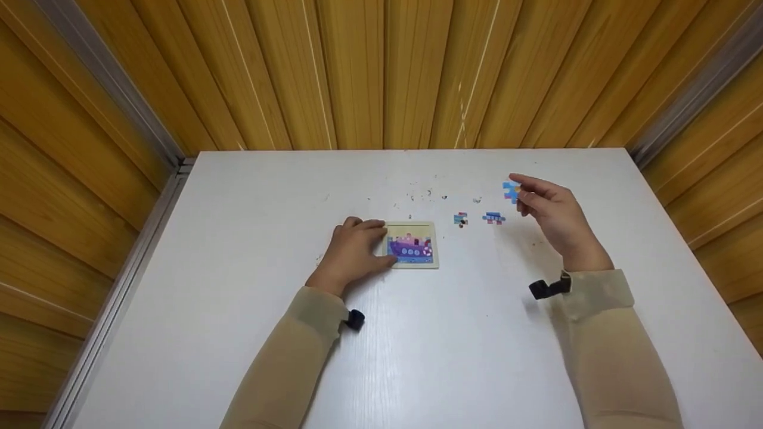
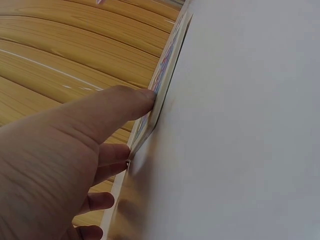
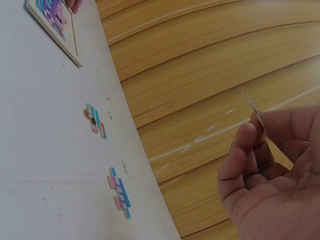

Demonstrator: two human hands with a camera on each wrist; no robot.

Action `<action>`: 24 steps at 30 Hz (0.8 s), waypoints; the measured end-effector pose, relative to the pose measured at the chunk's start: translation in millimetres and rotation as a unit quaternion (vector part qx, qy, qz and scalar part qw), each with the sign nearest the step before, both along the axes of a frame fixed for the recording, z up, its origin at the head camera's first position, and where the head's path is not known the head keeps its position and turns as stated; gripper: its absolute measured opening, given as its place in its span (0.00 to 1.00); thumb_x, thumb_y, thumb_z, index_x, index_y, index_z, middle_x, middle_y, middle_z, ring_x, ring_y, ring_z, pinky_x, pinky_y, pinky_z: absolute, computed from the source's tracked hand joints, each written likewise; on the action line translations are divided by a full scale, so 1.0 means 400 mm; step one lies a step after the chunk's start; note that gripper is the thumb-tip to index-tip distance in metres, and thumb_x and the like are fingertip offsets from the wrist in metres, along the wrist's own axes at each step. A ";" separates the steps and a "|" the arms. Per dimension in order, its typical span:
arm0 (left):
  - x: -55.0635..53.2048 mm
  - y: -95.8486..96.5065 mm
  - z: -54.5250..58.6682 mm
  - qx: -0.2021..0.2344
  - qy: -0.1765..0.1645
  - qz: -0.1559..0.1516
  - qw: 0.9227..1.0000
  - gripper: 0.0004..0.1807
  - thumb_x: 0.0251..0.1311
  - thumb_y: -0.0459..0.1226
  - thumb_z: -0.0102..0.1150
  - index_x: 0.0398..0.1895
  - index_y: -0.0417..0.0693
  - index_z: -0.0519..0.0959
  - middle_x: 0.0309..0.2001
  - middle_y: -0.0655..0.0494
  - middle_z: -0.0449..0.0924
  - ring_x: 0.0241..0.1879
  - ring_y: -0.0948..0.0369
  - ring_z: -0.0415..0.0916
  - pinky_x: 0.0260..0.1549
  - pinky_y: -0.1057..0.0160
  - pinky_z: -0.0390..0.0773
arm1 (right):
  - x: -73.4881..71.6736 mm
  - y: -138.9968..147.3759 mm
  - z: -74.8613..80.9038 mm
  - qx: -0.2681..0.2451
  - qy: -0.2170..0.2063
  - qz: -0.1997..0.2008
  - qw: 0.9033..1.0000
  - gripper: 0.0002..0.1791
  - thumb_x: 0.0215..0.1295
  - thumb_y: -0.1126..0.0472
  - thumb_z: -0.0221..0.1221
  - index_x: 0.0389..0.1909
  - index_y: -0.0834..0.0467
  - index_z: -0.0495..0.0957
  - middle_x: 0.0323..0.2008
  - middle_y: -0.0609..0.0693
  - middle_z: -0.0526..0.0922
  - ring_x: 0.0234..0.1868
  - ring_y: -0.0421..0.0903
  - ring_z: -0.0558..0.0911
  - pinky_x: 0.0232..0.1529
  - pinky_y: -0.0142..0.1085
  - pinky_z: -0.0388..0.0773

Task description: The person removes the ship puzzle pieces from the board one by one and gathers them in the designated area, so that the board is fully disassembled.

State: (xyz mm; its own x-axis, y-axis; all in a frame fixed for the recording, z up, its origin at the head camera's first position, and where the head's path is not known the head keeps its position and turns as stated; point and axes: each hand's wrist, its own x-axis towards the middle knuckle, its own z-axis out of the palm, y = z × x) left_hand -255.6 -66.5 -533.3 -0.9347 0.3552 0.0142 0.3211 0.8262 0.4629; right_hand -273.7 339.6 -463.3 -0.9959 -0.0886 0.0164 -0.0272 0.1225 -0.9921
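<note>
A jigsaw puzzle board with a pale wooden rim lies on the white table, showing a purple ship with several pieces fitted; its upper part is bare. My left hand holds the board at its left side. In the left wrist view the thumb lies on the near edge and fingertips touch the corner. Raised above the table at the right, my right hand pinches a blue puzzle piece between thumb and fingers. The right wrist view shows that piece edge-on.
Two loose puzzle pieces lie between the board and my right hand: one multicoloured with a dark spot, one blue and pink. Small dark specks mark the table behind the board. Wood-look panels rise beyond the table's far edge.
</note>
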 end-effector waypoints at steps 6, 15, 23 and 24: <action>-0.001 0.001 -0.002 -0.006 0.002 -0.002 1.000 0.41 0.68 0.60 0.77 0.78 0.50 0.82 0.82 0.57 0.78 0.79 0.47 0.69 0.78 0.43 0.69 | 0.000 0.052 -0.010 -0.039 -0.008 -0.049 0.998 0.20 0.85 0.65 0.62 0.72 0.54 0.83 0.44 0.43 0.83 0.41 0.43 0.78 0.46 0.27 0.81; 0.000 0.000 -0.003 -0.004 0.002 0.000 1.000 0.42 0.67 0.60 0.78 0.78 0.50 0.82 0.81 0.57 0.79 0.78 0.47 0.71 0.79 0.43 0.69 | -0.008 0.112 -0.043 -0.081 -0.053 -0.103 0.990 0.13 0.80 0.63 0.70 0.58 0.64 0.84 0.42 0.43 0.91 0.41 0.41 0.85 0.45 0.27 0.85; -0.001 0.001 -0.001 -0.003 0.000 0.003 1.000 0.41 0.67 0.60 0.77 0.78 0.50 0.82 0.81 0.57 0.79 0.79 0.47 0.70 0.80 0.42 0.68 | -0.022 0.134 -0.070 -0.011 -0.125 -0.127 0.984 0.18 0.81 0.58 0.69 0.64 0.61 0.83 0.48 0.41 0.89 0.46 0.40 0.87 0.51 0.28 0.86; -0.001 0.001 -0.001 -0.003 -0.001 0.002 1.000 0.42 0.67 0.60 0.77 0.78 0.50 0.82 0.81 0.57 0.79 0.79 0.47 0.70 0.80 0.42 0.68 | -0.024 0.136 -0.073 -0.003 -0.133 -0.128 0.983 0.18 0.82 0.57 0.68 0.65 0.61 0.83 0.48 0.41 0.89 0.47 0.40 0.87 0.52 0.28 0.86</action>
